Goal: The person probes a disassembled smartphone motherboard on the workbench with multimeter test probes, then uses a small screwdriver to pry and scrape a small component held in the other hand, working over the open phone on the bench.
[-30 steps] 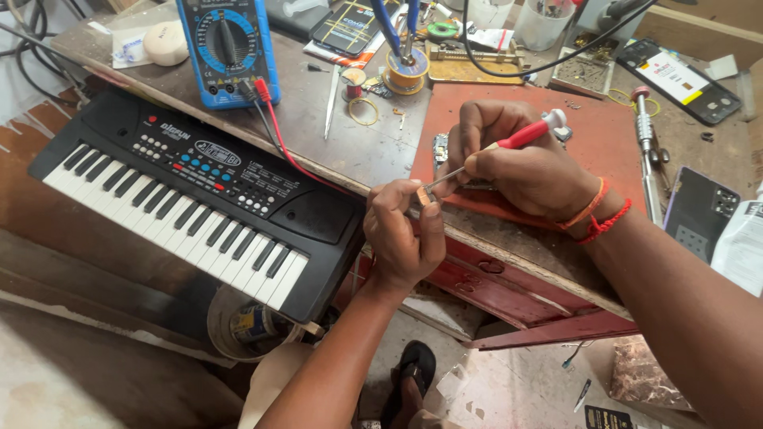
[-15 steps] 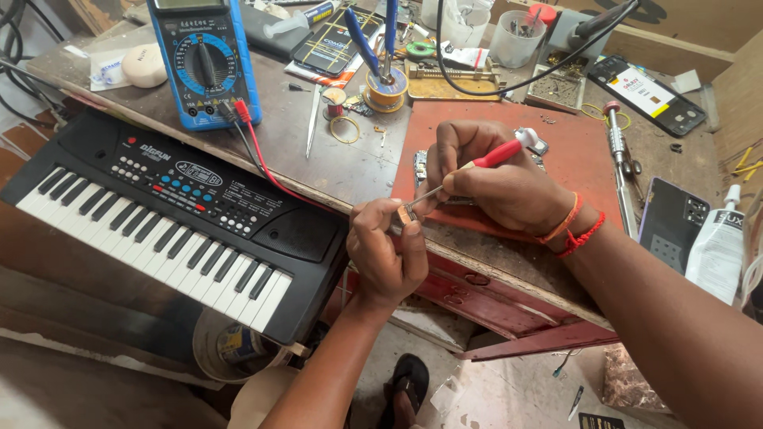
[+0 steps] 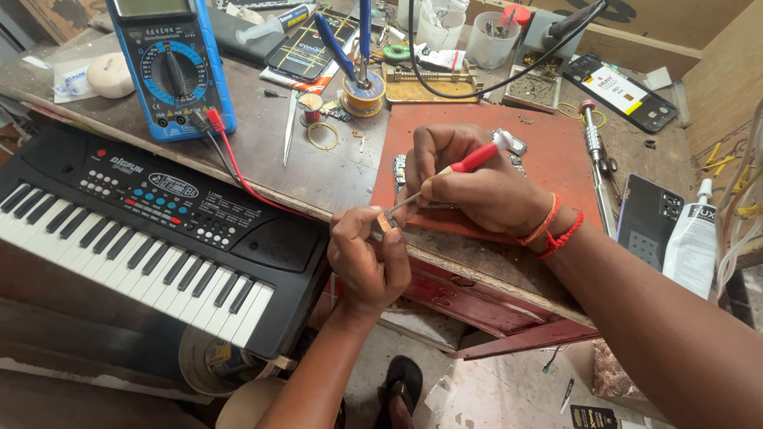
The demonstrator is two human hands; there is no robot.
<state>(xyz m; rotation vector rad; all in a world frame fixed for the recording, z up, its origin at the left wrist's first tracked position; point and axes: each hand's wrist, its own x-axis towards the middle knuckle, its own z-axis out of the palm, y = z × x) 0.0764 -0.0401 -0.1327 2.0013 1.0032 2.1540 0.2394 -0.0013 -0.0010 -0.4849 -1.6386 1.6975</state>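
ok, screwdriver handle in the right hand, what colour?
Red, with a white end cap: the slim screwdriver in the right hand. Head view.

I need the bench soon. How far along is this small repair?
Done: an opened device lies on the red mat. In hand: the right hand works a red-handled screwdriver into a small part pinched by the left hand. Left: the device remains unassembled.

Small part pinched in left hand [image 3: 367, 258] mostly covered by fingers; kind unclear. Screwdriver [image 3: 453, 176] tip meets it, contact too small to judge. Phone board under right hand [image 3: 477, 187] largely hidden, centre frame. Keyboard [image 3: 151, 230] cut by left edge. Multimeter [image 3: 171, 67] top cropped, upper left. White bottle [image 3: 690, 246] partly cut, right edge.
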